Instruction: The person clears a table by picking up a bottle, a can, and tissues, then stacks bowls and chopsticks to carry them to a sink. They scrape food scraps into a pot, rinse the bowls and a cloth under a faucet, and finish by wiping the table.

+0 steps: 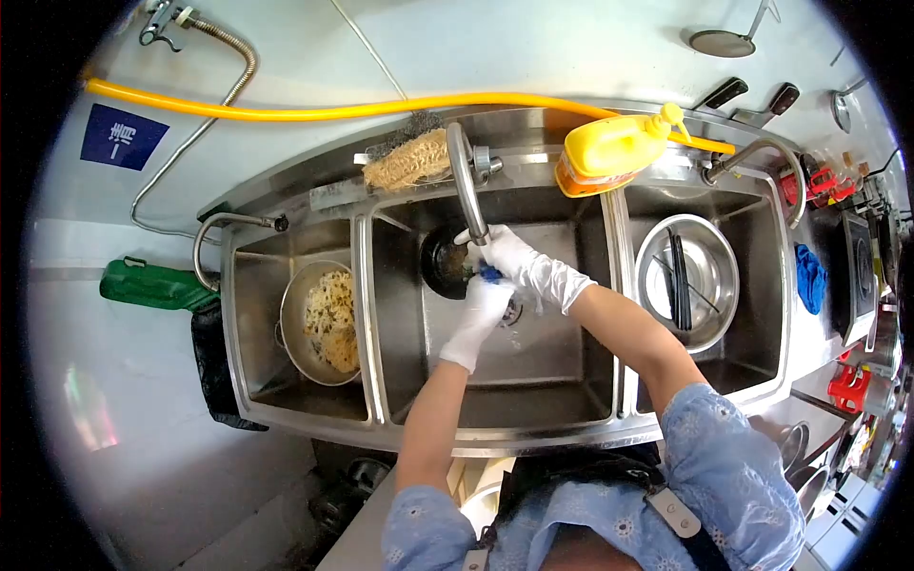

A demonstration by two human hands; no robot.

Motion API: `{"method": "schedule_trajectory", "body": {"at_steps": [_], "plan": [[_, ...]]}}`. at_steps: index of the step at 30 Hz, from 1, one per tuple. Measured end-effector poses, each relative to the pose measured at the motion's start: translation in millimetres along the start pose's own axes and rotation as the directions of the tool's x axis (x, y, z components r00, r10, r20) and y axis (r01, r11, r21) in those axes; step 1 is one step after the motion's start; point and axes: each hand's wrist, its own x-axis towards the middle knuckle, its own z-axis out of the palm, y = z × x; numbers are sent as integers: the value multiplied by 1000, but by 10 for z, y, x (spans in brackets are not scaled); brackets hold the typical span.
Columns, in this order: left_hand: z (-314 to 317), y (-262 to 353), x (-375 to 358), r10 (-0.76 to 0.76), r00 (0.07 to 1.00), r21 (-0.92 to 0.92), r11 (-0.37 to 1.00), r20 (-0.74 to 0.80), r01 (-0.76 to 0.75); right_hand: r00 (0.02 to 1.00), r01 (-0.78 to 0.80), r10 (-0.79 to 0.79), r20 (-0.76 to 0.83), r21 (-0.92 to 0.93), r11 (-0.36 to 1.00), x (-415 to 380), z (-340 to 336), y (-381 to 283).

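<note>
Both of my hands wear white gloves and meet over the middle basin [562, 381] of a three-basin steel sink. My right hand [528, 268] reaches in from the right and grips the rim of a black bowl [440, 265], which is tilted under the curved steel faucet [465, 186]. My left hand [481, 314] comes up from below and is closed around a small blue scrubbing item [491, 274], pressed against the bowl's edge. The faucet spout hides part of my right hand's fingers.
The left basin holds a metal pot with food scraps [324, 324]. A steel bowl with dark chopsticks [685, 281] sits in the right basin. A yellow detergent bottle [614, 152] and a fibre scrubber [409, 160] lie on the back ledge; a blue cloth [810, 276] is at right.
</note>
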Motion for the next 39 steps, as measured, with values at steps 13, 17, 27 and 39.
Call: {"method": "schedule_trajectory", "body": {"at_steps": [13,17,27,39], "plan": [[-202,167,156,-137,727,-739,-172,672,651,670,60,-737,-86,-984,169,80,-625,-602],[-210,218,111,-123,731,-740,-180,671,648,769,6,-613,182,-961,-278,274,-709,-688],[-219,236,-48,-22,733,-732,-94,679,675,727,0,-680,89,-992,-129,451,-686,-1181],[-5,224,-583,135,799,-798,-70,586,598,896,-258,-103,432,695,671,-820,-188,208]]}}
